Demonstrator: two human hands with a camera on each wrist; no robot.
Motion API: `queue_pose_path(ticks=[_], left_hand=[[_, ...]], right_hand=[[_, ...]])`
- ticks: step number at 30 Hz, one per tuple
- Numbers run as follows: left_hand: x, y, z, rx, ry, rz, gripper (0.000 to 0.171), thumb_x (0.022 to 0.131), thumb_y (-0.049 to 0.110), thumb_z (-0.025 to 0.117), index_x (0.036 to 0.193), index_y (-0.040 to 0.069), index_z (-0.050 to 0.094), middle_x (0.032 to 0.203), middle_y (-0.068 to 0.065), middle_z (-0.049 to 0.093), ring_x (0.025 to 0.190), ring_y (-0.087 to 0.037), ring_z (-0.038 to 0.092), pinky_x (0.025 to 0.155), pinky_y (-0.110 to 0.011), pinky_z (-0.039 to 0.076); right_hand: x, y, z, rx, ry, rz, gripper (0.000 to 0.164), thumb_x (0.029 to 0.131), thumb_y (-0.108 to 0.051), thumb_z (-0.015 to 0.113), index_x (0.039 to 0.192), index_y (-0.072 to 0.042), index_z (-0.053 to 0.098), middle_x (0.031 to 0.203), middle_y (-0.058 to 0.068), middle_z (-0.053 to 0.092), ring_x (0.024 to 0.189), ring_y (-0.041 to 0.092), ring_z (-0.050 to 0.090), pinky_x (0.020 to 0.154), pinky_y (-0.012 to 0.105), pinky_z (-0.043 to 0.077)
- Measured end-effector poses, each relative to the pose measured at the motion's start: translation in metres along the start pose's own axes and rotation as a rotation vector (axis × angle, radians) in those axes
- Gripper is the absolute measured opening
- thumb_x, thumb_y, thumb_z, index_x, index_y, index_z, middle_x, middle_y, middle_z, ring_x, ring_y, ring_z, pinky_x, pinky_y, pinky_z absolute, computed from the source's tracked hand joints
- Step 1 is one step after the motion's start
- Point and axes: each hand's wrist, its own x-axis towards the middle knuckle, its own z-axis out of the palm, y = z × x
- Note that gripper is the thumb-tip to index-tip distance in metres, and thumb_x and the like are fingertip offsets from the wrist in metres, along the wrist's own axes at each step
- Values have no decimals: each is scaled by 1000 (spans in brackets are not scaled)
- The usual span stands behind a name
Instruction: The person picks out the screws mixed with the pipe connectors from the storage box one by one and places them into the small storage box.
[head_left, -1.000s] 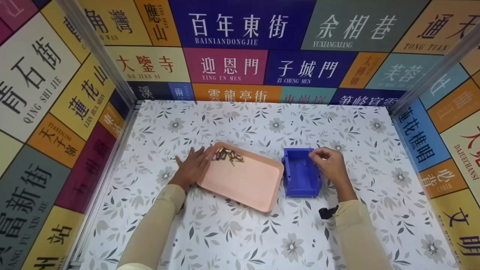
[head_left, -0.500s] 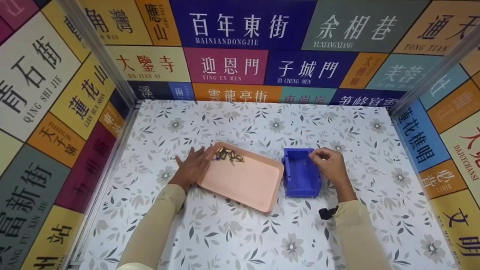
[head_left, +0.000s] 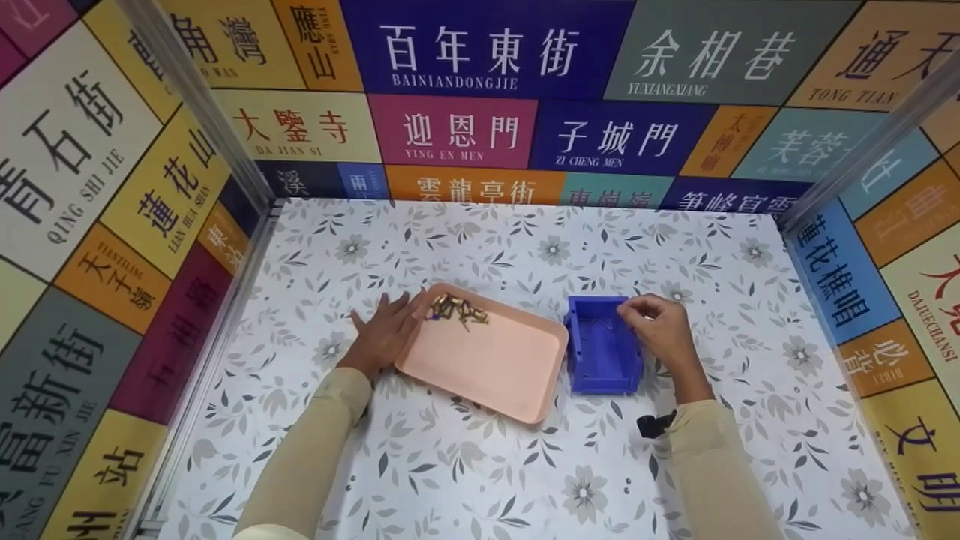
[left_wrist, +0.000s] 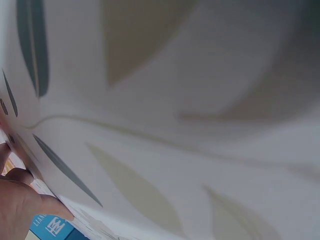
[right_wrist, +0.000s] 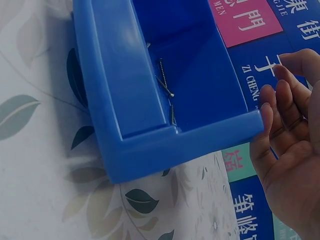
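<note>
My left hand [head_left: 384, 334] lies with spread, straight fingers against the left edge of a pink tray [head_left: 487, 375]; in the left wrist view part of that hand [left_wrist: 20, 205] shows at the lower left. Small brass-coloured metal pieces [head_left: 459, 309] are heaped in the tray's far left corner, too small to name. Right of the tray stands a blue plastic bin [head_left: 606, 384] holding a few thin screws [right_wrist: 162, 80]. At the bin's far right corner is my right hand [head_left: 660, 326], its fingers loosely curled at the rim and nothing seen between them [right_wrist: 295, 130].
A white table covering [head_left: 480, 240] with grey flowers and leaves lies under everything. Printed sign panels [head_left: 457, 131] rise at the back and both sides, with metal posts at the corners. A small black device [head_left: 655, 426] sits at the right wrist.
</note>
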Motion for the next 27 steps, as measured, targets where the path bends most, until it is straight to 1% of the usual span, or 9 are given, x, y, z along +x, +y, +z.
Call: queue_pose_path(ticks=[3,7,9,14,17,20,27], left_hand=[[-1,1,-1,3,1,-1,56,107,63,18,161,47,22,170,2,27,159,-42,6,110,-84,-11],[-1,2,-1,11,4,1,57,107,63,18,161,46,22,170,2,27,158,-43,7,110,-84,-11],[-1,2,-1,17,5,6,57,107,62,17,161,45,22,170,1,27,158,-43,7,109,-85,-10],[0,3,-1,25,2,3,56,107,61,17,161,46,21,170,1,27,158,-42,8,110,-84,-9],[0,3,-1,30,-5,-7,57,107,62,16,161,46,20,170,2,26,159,-42,7,110,-84,-10],[1,3,0,25,-15,-15,58,107,63,16,162,46,19,170,2,26,159,-41,6,110,-83,-11],[2,3,0,11,-27,-15,59,106,65,16,162,46,17,170,2,24,159,-40,4,110,-83,-13]], right_hand=[[1,-3,1,15,-7,-2,16,92,-10,76,95,5,76,83,2,71,70,2,62,63,17,54],[4,-8,5,28,-14,-25,15,91,-9,76,95,5,76,81,1,71,69,6,62,62,17,53],[5,-10,8,32,-21,-32,15,91,-10,77,95,5,77,81,-1,71,69,7,62,63,17,52],[10,-17,19,77,-44,-31,14,91,-10,78,94,4,77,76,-3,68,65,4,60,61,18,50],[13,-19,28,110,-68,-55,13,91,-9,77,94,4,77,75,-1,69,63,3,60,58,19,51],[17,-24,38,130,-89,-93,12,91,-8,77,93,3,77,76,3,70,64,4,62,59,19,52],[22,-42,63,120,-115,-145,9,90,-6,77,93,2,79,82,11,74,67,2,63,63,17,52]])
